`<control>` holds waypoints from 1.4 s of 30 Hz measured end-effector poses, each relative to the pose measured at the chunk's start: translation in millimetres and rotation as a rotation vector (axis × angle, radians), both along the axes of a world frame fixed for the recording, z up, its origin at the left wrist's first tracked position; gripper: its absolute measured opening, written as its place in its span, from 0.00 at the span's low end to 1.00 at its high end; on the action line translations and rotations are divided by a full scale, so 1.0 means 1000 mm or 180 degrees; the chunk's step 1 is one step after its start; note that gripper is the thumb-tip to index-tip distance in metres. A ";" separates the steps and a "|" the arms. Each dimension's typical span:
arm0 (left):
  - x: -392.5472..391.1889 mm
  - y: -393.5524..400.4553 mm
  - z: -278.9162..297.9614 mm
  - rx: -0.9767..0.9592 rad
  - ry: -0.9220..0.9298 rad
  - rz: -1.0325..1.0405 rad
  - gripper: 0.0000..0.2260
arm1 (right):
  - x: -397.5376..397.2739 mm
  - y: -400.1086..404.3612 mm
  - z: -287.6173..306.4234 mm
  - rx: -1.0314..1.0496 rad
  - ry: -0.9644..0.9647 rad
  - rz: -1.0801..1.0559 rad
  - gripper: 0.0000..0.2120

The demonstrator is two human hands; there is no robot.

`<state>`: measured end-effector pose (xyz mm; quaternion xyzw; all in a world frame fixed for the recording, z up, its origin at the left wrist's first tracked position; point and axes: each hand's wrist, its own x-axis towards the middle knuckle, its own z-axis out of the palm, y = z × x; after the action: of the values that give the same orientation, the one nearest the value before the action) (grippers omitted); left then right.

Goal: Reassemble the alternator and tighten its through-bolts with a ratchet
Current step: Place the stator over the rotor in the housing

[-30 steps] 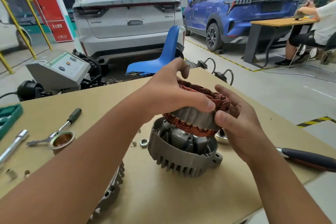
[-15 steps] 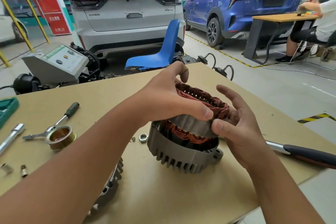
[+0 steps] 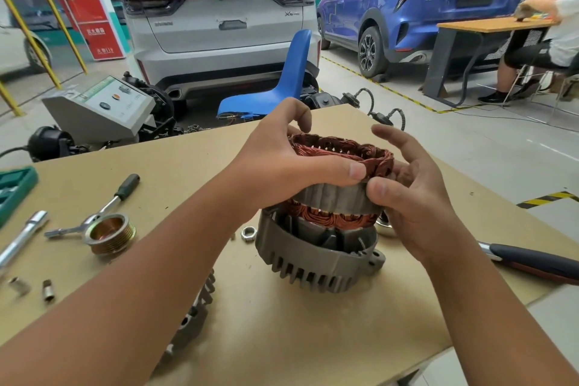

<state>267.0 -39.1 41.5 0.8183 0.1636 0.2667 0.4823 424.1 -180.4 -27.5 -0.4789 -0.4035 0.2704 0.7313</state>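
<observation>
A stator ring (image 3: 332, 197) with copper windings and a grey steel band sits tilted over the grey finned alternator housing (image 3: 313, 263) in the middle of the table. My left hand (image 3: 282, 163) grips its left side, thumb along the band. My right hand (image 3: 413, 194) holds its right side, thumb on the band and fingers spread. The other housing half (image 3: 194, 313) lies partly hidden under my left forearm. A ratchet (image 3: 106, 207) and a pulley (image 3: 109, 233) lie to the left.
A dark-handled tool (image 3: 529, 260) lies at the right table edge. A nut (image 3: 248, 232), small sockets (image 3: 48, 290), an extension bar (image 3: 22, 238) and a green tool tray (image 3: 15, 188) are on the left. Behind stand a blue chair (image 3: 282, 84), a test machine (image 3: 100, 106) and two cars.
The stator went down onto the housing, then came up a little and tilted. My right fingers have spread wider. The camera has moved closer.
</observation>
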 end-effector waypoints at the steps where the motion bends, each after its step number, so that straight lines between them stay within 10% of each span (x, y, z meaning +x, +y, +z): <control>1: -0.001 0.000 0.000 0.0046 -0.0002 -0.0013 0.31 | 0.000 0.000 -0.001 0.0001 -0.0022 0.0033 0.47; 20: -0.019 0.010 0.023 0.0534 0.0597 0.0750 0.33 | -0.007 -0.018 -0.011 -0.0070 -0.0285 -0.0531 0.45; 24: -0.027 0.021 0.009 0.0384 0.1547 0.0991 0.24 | -0.019 -0.030 -0.019 -0.0224 -0.0513 -0.0900 0.31; 33: -0.038 0.020 -0.030 -0.1250 0.2190 0.0291 0.35 | -0.051 -0.047 -0.043 -0.1424 -0.2313 -0.0752 0.62; 42: -0.033 0.015 -0.047 -0.2249 0.1579 0.0503 0.31 | -0.047 -0.028 -0.045 -0.0725 -0.3441 -0.1406 0.51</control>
<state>234.0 -24.5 -5.2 0.6273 0.4176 0.0259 0.6568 377.6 -208.4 -72.4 -0.6967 -0.5779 -0.1288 0.4050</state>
